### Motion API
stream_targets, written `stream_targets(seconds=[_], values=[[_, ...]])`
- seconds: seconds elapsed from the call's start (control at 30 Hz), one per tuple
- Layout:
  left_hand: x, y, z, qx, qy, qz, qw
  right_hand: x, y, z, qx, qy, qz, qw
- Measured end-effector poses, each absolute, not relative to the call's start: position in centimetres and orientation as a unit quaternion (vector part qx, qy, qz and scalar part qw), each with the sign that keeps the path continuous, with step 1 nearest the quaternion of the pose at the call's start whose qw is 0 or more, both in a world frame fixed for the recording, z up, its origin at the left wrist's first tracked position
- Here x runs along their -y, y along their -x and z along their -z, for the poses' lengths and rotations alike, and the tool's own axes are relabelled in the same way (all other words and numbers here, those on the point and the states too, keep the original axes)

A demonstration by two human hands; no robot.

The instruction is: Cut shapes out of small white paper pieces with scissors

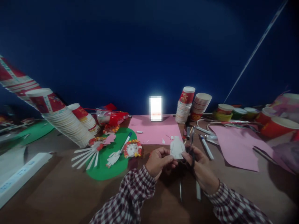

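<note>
Left hand (158, 161) grips paper cutout (177, 148); right hand (203, 169) holds scissors (192, 157).

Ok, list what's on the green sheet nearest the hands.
A white cutout and pen lie on the green sheet; a round red-and-white piece overlaps its right edge, white strips and a pink cutout its left. What's beneath them is covered.

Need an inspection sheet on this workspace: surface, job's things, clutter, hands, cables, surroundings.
Surface: brown tabletop, with a pink sheet mid-table and a green sheet left of it.
Job's things: white cutout and dark-handled scissors, both in hand.
Clutter: leaning cup stack at left, more cups at right; pale marker beyond the right hand.
Hands: left hand pinches the cutout; right holds the scissors, thumb at the cutout.
Cables: power strip at left; any cord too dim to confirm.
Surroundings: dark blue backdrop.
</note>
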State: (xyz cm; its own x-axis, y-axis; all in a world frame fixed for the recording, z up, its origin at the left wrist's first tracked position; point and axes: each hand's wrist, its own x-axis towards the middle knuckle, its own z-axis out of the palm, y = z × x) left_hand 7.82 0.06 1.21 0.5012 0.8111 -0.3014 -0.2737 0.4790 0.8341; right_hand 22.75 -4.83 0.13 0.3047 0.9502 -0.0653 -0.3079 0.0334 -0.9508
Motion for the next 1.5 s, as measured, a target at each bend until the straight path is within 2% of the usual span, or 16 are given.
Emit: stream_targets(seconds=[0.7, 0.87, 1.1, 1.37, 1.5], values=[[-0.2, -7.8, -1.2, -0.388, -0.384, -0.356, 0.759, 4.9, -22.7, 0.0, 0.35, 0.514, -0.468, 0.628], [-0.6, -7.8, -1.1, -0.42, -0.369, -0.407, 0.723, 5.1, -22.4, 0.0, 0.434, 0.541, -0.424, 0.583], [-1.4, -7.1, -2.1, -0.413, -0.271, -0.472, 0.73, 5.9, -22.1, -0.6, 0.578, 0.553, -0.356, 0.484], [-2.0, -6.3, -2.6, -0.398, -0.233, -0.536, 0.707, 6.1, -21.9, -1.6, 0.644, 0.568, -0.316, 0.404], [-1.8, -6.7, -2.6, -0.399, -0.252, -0.534, 0.702, 6.2, -21.8, -1.7, 0.642, 0.566, -0.33, 0.398]])
